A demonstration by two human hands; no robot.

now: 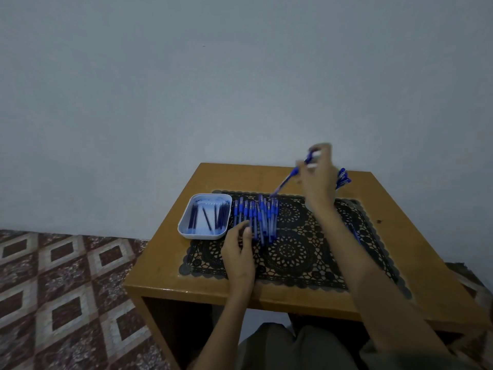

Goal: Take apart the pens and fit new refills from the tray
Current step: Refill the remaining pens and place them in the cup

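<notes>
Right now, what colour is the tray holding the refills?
White tray, clearest in the head view.

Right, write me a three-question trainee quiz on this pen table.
1. True or false: the right hand holds a blue pen raised above the row of pens.
2. The white tray of refills lies where, relative to that row? A) left B) right C) beyond it
3. Fill in: the left hand rests on the black lace ____.

Key: 1 true; 2 A; 3 mat
</notes>
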